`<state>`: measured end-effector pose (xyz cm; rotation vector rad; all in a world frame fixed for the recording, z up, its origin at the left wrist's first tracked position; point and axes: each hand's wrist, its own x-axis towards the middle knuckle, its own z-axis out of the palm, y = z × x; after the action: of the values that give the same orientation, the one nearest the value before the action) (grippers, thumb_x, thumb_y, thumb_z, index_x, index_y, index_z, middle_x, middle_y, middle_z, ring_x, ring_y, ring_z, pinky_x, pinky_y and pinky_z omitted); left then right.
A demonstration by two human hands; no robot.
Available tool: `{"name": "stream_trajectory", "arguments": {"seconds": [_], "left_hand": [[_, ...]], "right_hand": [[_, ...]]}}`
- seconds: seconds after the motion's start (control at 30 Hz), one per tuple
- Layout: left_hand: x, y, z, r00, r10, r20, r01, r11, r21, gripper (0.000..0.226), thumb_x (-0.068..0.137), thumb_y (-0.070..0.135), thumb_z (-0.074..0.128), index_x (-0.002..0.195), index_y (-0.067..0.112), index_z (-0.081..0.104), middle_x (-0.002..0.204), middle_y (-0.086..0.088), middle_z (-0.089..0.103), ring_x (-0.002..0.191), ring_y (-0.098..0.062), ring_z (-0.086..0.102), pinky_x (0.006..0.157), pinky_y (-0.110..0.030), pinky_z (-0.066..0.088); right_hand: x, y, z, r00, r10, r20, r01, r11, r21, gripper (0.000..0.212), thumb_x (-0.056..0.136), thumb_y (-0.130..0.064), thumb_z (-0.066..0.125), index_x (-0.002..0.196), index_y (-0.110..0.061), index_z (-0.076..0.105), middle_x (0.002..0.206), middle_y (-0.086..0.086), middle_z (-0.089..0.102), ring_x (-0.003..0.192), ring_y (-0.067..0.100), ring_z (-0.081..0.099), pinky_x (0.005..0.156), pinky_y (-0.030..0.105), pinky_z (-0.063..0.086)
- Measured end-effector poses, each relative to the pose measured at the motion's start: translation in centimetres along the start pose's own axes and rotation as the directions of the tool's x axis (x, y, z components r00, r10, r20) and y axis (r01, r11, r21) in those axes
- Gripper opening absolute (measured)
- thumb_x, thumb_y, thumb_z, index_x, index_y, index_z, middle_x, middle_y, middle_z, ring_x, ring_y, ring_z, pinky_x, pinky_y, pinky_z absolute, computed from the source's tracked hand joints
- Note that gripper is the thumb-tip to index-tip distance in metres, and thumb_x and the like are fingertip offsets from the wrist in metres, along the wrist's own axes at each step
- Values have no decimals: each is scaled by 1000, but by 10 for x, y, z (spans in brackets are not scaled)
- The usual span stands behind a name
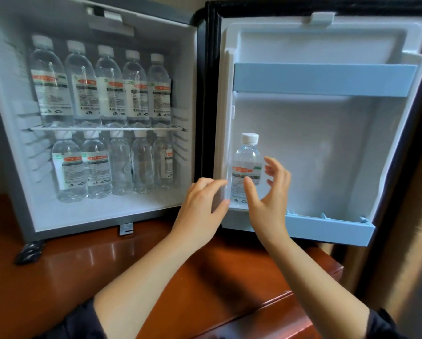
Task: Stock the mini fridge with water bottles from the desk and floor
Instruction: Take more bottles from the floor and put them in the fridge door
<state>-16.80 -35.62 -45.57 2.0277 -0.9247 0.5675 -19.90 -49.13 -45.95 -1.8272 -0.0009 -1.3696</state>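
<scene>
Standing alone in the door shelf (327, 227), the bottle (246, 167) could tip sideways if bumped. Right hand (269, 192) spread beside it, left hand (202, 201) loosely curled, both empty.

Open fridge (102, 216) on a desk (82, 277), its door (327, 118) swung out to the right.

Inside the fridge, a shelf (107, 128) carries five bottles in a row (99, 84), and five more bottles (112, 165) stand on the floor under it. In the door, one bottle (246, 165) stands upright at the left end of the lower rack (332, 227); an upper rack (324, 79) is above it. The left hand (202, 204) is just left of this bottle, the right hand (271, 192) just before it, at its right.
</scene>
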Motion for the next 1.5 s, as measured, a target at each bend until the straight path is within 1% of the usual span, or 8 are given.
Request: {"name": "stream_trajectory", "arguments": {"seconds": [0.13,0.27,0.37,0.6,0.83,1.2,1.33,1.5], "left_hand": [[-15,-8,-33,989,-45,143,46,999,1,28,92,23,52,120,23,58,112,7,56,110,-9,52,101,-29,42],[-43,-20,-78,964,-145,225,127,987,93,24,92,25,52,115,24,61,102,8,61,92,-4,56,77,-4,40],[-72,-31,-117,938,-261,230,230,961,152,24,91,27,53,113,24,62,97,9,64,87,-4,58,68,-2,39],[-171,-56,-210,858,-507,75,461,827,321,21,90,29,54,108,25,64,96,7,66,90,-7,62,72,-9,42],[-298,-62,-301,690,-711,-137,697,601,391,21,90,33,54,110,30,61,93,18,60,87,-1,58,71,-12,43],[-523,-27,-369,280,-830,-482,959,222,174,37,80,36,51,99,9,67,90,-10,68,85,-21,63,75,-25,45],[-599,-22,-360,71,-849,-523,997,76,12,20,89,21,58,105,11,66,94,-4,68,90,-18,64,79,-24,46],[-688,-19,-343,-196,-807,-557,975,-101,-196,31,81,37,58,103,17,66,95,-1,68,83,-17,64,80,-26,49]], "right_hand": [[-14,-17,4,995,-64,79,58,996,73,28,86,-19,58,113,-17,55,106,-6,50,97,2,52,87,20,44],[-36,-40,26,956,-80,282,30,984,176,16,85,-19,56,100,-22,58,96,-10,54,81,1,55,73,6,40],[-59,-61,50,901,-123,416,24,972,235,13,87,-18,57,98,-23,58,93,-9,57,78,5,57,70,6,41],[-129,-121,128,631,-219,745,-107,926,363,11,89,-13,60,88,-24,60,78,-17,61,68,-1,54,66,14,44],[-218,-205,193,405,-402,821,-162,853,497,14,89,-15,57,85,-28,62,75,-1,64,65,6,53,65,28,46],[-413,-335,234,-150,-604,783,-302,782,545,6,87,-17,61,87,-22,64,73,-11,62,74,16,66,72,33,52],[-494,-362,233,-319,-588,744,-353,802,482,10,87,-16,60,82,-25,61,70,-11,60,75,21,66,77,41,56],[-587,-377,232,-514,-550,658,-339,835,434,20,86,-18,59,73,-33,59,72,-9,62,76,23,65,77,40,55]]}}
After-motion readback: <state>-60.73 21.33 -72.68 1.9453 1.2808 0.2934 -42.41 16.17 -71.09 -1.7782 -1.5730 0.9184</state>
